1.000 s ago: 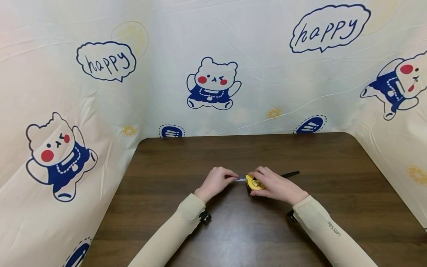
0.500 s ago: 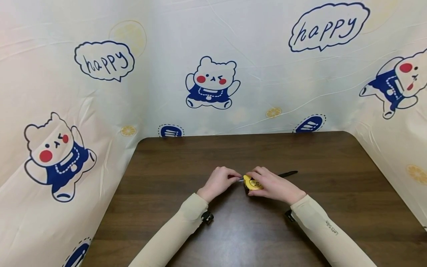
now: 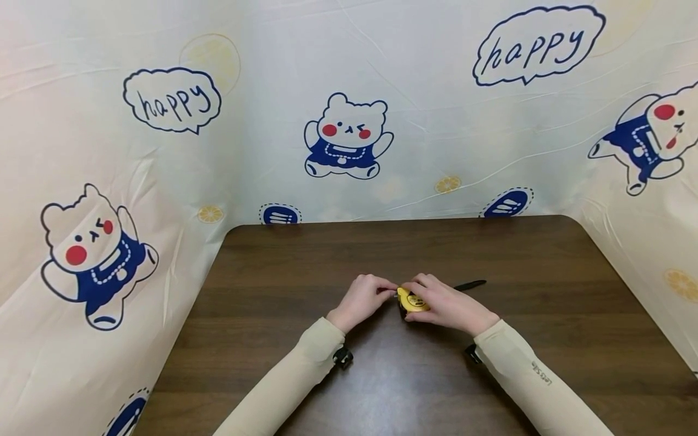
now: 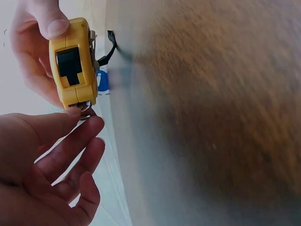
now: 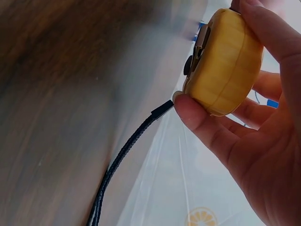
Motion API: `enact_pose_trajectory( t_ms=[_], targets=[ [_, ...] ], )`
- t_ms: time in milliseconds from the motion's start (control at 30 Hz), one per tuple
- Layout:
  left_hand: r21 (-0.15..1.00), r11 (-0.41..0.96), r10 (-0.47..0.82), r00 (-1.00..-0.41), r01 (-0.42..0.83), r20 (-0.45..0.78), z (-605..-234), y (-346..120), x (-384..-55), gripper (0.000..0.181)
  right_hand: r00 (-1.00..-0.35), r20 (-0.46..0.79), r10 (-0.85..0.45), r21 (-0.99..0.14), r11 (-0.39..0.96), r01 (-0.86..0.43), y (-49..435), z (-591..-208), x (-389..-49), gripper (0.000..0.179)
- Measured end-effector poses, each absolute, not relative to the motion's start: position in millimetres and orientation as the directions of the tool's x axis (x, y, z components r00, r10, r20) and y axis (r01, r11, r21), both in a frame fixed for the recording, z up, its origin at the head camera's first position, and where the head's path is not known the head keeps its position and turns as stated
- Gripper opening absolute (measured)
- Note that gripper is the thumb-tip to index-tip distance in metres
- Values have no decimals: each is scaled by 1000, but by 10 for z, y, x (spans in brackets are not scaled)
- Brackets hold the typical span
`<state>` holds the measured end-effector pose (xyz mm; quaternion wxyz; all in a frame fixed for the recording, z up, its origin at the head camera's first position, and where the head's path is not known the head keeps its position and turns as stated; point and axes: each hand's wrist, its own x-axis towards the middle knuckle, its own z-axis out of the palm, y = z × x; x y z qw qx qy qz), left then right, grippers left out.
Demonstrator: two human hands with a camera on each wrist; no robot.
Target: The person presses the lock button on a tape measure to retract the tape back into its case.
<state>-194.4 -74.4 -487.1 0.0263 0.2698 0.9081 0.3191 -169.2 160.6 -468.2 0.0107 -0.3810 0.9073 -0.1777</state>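
A yellow tape measure with black parts is gripped by my right hand, thumb and fingers on opposite sides of its case. My left hand pinches the metal end hook of the blade between thumb and forefinger, right at the mouth of the case. Almost no blade shows between the two. In the left wrist view, the case has a dark panel on its front edge. A black braided wrist strap hangs from the tape measure in the right wrist view.
Both hands are over a dark brown wooden table. Pale cloth printed with bears and the word "happy" encloses its back and sides. A small black camera sits at the left wrist.
The short stretch of blade seen earlier has gone into the case. My left hand has moved right, up to the tape measure; my right hand has shifted slightly left.
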Motion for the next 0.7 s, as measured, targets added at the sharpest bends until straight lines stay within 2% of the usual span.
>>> enact_pose_trajectory(
  t_ms=[700],
  targets=[
    [599, 630, 534, -836, 494, 128, -4890, -741, -1922, 21, -688, 128, -715, -344, 618, -707, 1610, -4707, -1690, 58]
  ],
)
